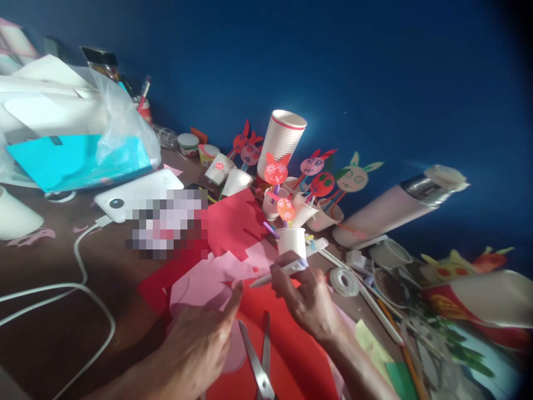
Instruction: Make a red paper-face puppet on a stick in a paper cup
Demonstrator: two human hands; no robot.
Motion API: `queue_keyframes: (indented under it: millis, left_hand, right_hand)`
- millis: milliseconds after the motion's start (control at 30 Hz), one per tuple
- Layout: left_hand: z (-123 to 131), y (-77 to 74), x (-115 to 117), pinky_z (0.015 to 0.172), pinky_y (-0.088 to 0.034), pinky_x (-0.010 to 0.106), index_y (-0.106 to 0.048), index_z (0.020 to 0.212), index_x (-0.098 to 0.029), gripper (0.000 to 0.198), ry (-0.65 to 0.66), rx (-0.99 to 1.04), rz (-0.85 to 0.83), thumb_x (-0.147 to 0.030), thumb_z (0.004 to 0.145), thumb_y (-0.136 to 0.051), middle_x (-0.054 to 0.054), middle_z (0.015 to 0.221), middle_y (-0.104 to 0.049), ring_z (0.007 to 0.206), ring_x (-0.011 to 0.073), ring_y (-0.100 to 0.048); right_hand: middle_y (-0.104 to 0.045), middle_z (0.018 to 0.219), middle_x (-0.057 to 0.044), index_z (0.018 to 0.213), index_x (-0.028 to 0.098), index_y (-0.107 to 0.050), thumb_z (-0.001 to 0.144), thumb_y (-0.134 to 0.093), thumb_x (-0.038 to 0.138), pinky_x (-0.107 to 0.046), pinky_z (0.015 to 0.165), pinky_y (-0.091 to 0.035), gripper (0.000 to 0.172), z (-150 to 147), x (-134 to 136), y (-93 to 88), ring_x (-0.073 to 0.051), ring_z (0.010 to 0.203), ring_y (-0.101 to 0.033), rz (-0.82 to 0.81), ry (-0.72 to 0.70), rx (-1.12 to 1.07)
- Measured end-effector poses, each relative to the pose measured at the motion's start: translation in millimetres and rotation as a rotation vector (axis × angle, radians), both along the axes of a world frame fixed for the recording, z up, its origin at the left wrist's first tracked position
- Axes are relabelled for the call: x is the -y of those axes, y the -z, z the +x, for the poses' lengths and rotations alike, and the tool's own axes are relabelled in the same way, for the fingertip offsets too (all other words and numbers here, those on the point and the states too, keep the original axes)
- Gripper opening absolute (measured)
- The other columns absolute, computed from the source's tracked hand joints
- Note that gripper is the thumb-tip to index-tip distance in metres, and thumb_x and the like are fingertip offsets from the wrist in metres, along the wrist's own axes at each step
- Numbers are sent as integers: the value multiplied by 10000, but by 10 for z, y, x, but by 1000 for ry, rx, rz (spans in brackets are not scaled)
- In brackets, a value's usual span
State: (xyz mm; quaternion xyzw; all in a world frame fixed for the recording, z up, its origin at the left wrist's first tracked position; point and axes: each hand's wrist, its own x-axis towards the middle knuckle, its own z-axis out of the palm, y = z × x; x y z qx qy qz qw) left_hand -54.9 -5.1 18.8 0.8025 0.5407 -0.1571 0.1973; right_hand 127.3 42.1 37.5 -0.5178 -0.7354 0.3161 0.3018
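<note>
Paper-face figures (312, 166) already stand finished in cups along the bench (41, 266) — our right hand (306, 294) pinches what looks like a white marker (283, 272); our left hand (195, 344) stays open above pink paper (200, 291).

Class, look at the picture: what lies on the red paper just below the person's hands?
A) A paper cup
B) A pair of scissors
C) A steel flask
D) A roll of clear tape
B: a pair of scissors lies on the red paper, below the left hand and the right hand.
</note>
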Motion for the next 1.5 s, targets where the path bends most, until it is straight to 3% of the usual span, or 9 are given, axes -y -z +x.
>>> queue_keyframes:
  millis: [167,367,567,700,800,900,1033,1267,1500]
  left_hand:
    - [13,-22,24,661,-497,369,-191,1427,-139,717,-40,18,66,-100,757,-445,116,875,-677,654,240,-651]
    - [-21,-37,10,652,-492,325,-277,1403,-183,583,-71,101,165,-139,832,-387,101,873,-692,653,216,-661]
    - [-95,-61,-74,681,-467,304,-502,1207,-231,365,-88,299,260,-195,879,-346,37,885,-705,721,197,-665]
    - [-93,-113,-128,644,-444,277,-561,1038,-258,241,-149,312,267,-231,869,-392,-18,793,-697,730,186,-661]
    - [-93,-89,-162,688,-447,259,-538,1094,-257,269,-172,337,303,-234,844,-442,-9,874,-693,792,169,-653]
    - [-96,-2,-198,726,-452,262,-519,1144,-254,328,-154,335,341,-238,819,-472,21,986,-665,845,175,-640]
    - [-78,57,-237,733,-447,274,-589,912,-253,167,-141,338,361,-233,812,-456,17,1015,-627,892,187,-619]
    - [-149,-155,-291,560,-395,205,-531,873,-243,113,-310,514,201,-288,792,-467,-27,758,-607,679,132,-585]
    - [-272,-204,-491,575,-377,224,-523,859,-219,104,-327,425,441,-219,778,-458,-18,754,-607,654,136,-567]
  right_hand:
    - [-574,618,17,796,188,-580,873,-477,321,-176,431,-431,185,304,256,-33,-91,473,-523,59,179,-85]
    - [-658,827,-36,945,213,-616,838,-539,272,-240,653,-521,145,774,549,49,-161,740,-642,302,430,36]
    - [-582,1078,-112,1107,201,-554,862,-480,263,-349,771,-477,263,1034,759,319,-241,979,-575,521,313,387]
    - [-615,1014,-100,1061,202,-572,888,-435,285,-357,763,-446,236,1103,794,510,-237,910,-581,580,275,569]
    - [-653,918,-70,1009,206,-585,889,-410,257,-334,727,-422,219,1158,785,576,-222,831,-590,629,269,654]
    - [-668,846,-45,922,215,-595,874,-388,214,-320,694,-399,212,1213,793,576,-203,750,-597,631,300,703]
    - [-676,773,-25,867,219,-603,853,-386,203,-320,686,-388,218,1238,822,534,-188,657,-593,634,320,737]
    - [-672,949,-93,827,210,-640,837,-397,249,-367,721,-397,246,1185,825,462,-246,799,-617,648,343,872]
    - [-677,842,-52,858,215,-628,889,-382,282,-332,705,-396,256,1023,856,459,-205,749,-614,614,288,760]
